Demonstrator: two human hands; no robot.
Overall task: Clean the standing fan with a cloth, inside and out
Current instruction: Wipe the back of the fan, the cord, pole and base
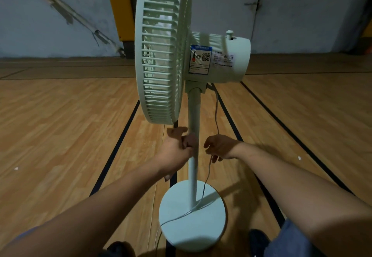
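The pale green standing fan is seen from the side, with its grille cage on the left and its motor housing on the right. My left hand grips the fan's pole just under the cage, fingers curled round it. My right hand hovers just right of the pole with its fingers loosely curled downward. The grey power cord runs past those fingers, and I cannot tell whether they pinch it. No cloth is in view.
The fan's round base sits on a wooden floor with black lines, and the cord trails across the base to the lower left. My shoes are close to the base. A grey wall and a yellow post stand behind.
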